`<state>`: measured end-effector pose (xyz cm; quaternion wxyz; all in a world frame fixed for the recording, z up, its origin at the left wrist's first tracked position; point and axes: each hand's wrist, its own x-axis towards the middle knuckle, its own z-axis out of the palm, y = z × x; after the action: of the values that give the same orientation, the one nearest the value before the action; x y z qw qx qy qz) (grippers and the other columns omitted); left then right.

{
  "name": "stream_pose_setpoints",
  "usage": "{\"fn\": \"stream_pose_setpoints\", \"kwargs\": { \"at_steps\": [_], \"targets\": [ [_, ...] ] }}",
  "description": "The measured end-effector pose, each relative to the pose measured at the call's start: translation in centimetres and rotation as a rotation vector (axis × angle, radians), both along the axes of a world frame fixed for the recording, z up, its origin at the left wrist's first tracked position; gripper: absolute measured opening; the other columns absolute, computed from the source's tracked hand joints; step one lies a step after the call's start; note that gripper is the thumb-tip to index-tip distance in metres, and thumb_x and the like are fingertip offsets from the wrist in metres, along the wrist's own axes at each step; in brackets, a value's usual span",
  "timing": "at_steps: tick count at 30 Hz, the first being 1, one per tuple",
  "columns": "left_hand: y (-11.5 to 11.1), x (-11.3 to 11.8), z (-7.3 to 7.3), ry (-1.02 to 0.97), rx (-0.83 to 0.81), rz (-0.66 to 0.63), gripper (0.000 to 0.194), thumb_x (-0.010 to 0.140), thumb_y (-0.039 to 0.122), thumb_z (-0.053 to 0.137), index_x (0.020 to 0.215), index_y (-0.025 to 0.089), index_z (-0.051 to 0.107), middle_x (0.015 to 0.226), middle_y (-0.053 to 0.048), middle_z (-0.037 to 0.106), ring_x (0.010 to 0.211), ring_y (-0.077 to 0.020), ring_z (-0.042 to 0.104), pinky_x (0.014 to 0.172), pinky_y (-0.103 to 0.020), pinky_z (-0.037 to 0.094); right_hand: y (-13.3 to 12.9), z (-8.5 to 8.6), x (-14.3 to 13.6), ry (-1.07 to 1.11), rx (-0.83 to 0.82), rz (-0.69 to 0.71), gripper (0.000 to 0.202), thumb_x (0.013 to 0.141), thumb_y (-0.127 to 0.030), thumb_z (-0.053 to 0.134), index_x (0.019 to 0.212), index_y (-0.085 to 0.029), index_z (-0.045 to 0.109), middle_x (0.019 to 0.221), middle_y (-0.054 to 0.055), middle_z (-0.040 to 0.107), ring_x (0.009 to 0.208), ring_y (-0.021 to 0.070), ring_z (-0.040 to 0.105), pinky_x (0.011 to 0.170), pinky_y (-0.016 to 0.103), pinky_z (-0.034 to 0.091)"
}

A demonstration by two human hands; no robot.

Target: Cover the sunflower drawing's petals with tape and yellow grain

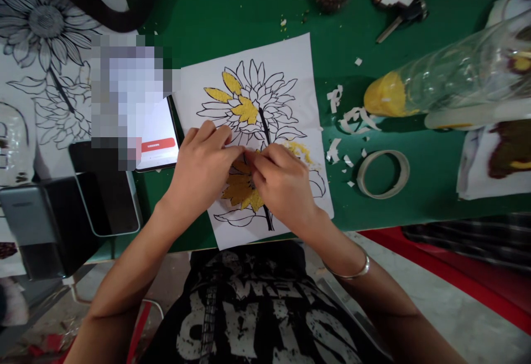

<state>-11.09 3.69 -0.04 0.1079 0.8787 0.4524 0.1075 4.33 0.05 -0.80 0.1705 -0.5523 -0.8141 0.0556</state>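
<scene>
A white sheet with a black-outlined sunflower drawing [286, 54] lies on the green table. Some petals carry a grainy yellow fill [246, 110], and loose yellow grains [305, 152] are scattered on the paper beside my right hand. Over the lower flower, my left hand [203, 165] and my right hand [284, 181] meet fingertip to fingertip. Both are closed in a pinch, and whatever is between the fingers is hidden or too small to name. The lower flower's petals [238, 192], partly covered by my hands, look darker yellow.
Right of the sheet are torn white paper scraps [357, 120], a tape roll [384, 175], a clear plastic bottle [448, 71] with yellow material at one end, and keys [398, 18]. To the left lie a lit phone [160, 126], a dark phone [108, 198] and more flower drawings [25, 71].
</scene>
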Motion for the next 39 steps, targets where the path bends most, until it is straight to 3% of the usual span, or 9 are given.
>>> {"fn": "stream_pose_setpoints", "kwargs": {
  "at_steps": [7,14,20,27,39],
  "targets": [
    [-0.1,-0.2,-0.4,-0.030,0.015,0.008,0.029,0.083,0.005,0.047,0.087,0.022,0.070,0.082,-0.004,0.062,0.078,-0.0191,0.046,0.062,-0.032,0.035,0.1,0.9,0.3,-0.035,-0.151,0.020,0.027,0.082,-0.004,0.041,0.086,-0.011,0.067,0.072,0.007,0.053,0.069,0.0167,0.047,0.059,0.029,0.039],
    [-0.1,-0.2,-0.4,-0.025,0.003,0.002,0.030,0.082,0.003,0.047,0.090,0.021,0.069,0.085,-0.004,0.065,0.080,-0.0195,0.049,0.064,-0.032,0.036,-0.2,2.1,-0.2,-0.193,-0.197,0.016,0.028,0.084,-0.004,0.043,0.099,-0.008,0.065,0.073,0.008,0.054,0.071,0.0183,0.047,0.059,0.029,0.039],
    [-0.1,-0.4,-0.4,-0.038,-0.017,-0.002,0.028,0.082,0.004,0.047,0.086,0.020,0.069,0.087,-0.003,0.067,0.078,-0.0187,0.049,0.062,-0.032,0.035,-0.4,2.5,-1.1,-0.271,-0.151,-0.012,0.029,0.088,-0.007,0.039,0.080,-0.011,0.066,0.070,0.009,0.054,0.067,0.0184,0.047,0.056,0.030,0.036],
    [-0.3,-0.5,-0.3,-0.021,0.091,-0.023,0.027,0.080,0.002,0.048,0.088,0.020,0.068,0.087,-0.002,0.069,0.076,-0.0192,0.050,0.059,-0.032,0.035,-0.2,2.1,-0.8,-0.147,-0.203,-0.066,0.021,0.080,-0.004,0.046,0.080,-0.014,0.064,0.071,0.006,0.057,0.068,0.0173,0.050,0.058,0.028,0.036],
    [-0.5,-0.2,0.0,0.027,0.154,-0.017,0.026,0.084,0.006,0.047,0.087,0.020,0.068,0.086,-0.002,0.069,0.077,-0.0201,0.051,0.060,-0.032,0.035,-0.3,0.8,-0.3,0.054,-0.136,-0.146,0.022,0.082,-0.010,0.047,0.087,-0.017,0.067,0.069,0.003,0.058,0.068,0.0161,0.052,0.057,0.027,0.039]
  ]
}}
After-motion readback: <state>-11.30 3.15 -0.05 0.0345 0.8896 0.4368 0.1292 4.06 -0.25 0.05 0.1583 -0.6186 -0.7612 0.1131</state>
